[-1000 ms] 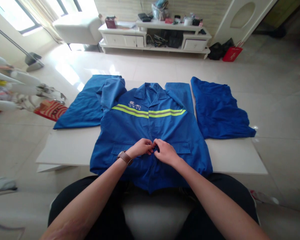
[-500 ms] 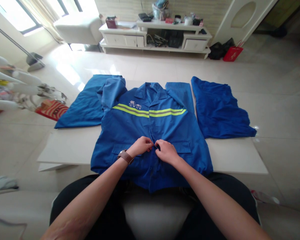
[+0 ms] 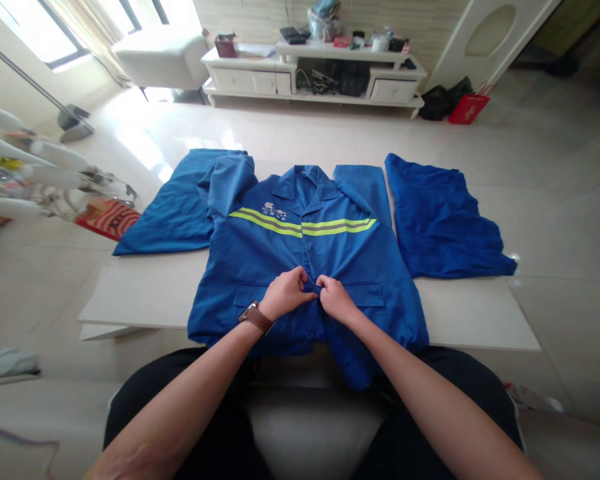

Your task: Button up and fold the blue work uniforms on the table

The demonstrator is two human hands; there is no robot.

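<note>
A blue work jacket point(image 3: 260, 253) lies front up, its collar pointing away from me and a yellow-and-grey reflective stripe across the chest. My left hand point(image 3: 286, 293), with a brown-strapped watch on the wrist, pinches one edge of the front opening. My right hand point(image 3: 336, 298) is closed on the opposite edge, close beside the left. Fabric is bunched between the fingertips; whether a button is there is hidden. Below the hands the two front edges hang apart, the right one lower over the table's edge.
The jacket rests on a white table point(image 3: 473, 313). Folded blue cloth point(image 3: 173, 200) lies on its left and more blue cloth point(image 3: 443, 220) on its right. My knees are under the near edge. Across the tiled floor stands a white cabinet point(image 3: 253, 81) with a red bag point(image 3: 469, 108) near it.
The lower front edges, together before, have parted, and the right edge has swung to the right. My hands now grip the cloth more firmly, the left slightly further right.
</note>
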